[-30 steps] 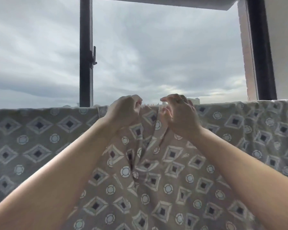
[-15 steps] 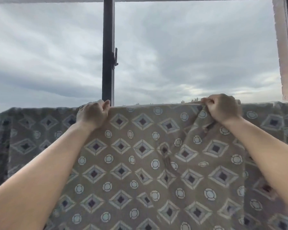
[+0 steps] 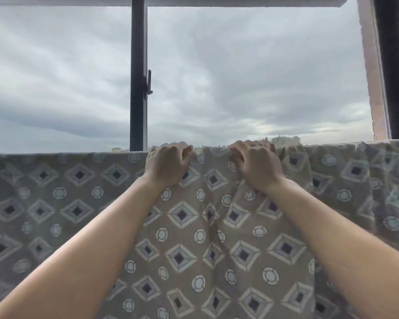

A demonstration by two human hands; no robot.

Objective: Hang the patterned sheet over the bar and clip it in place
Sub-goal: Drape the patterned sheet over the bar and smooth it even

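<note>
The patterned sheet [image 3: 78, 203], grey-brown with diamonds and circles, hangs across the whole width of the view, its top fold level below the window. The bar under that fold is hidden by the cloth. My left hand [image 3: 167, 164] grips the top fold just left of centre. My right hand [image 3: 256, 164] grips the fold a short way to its right, fingers curled over the edge. A vertical crease runs down the sheet between my hands. No clip is visible.
Behind the sheet is an open window with a dark vertical frame post [image 3: 138, 74] carrying a latch [image 3: 148, 82]. A dark frame and a pale wall edge [image 3: 376, 77] stand at the right. Cloudy sky and distant buildings [image 3: 286, 140] lie beyond.
My hands, spread wide apart along the top fold half a second ago, have come back close together near the centre. The cloth between them has bunched into a crease.
</note>
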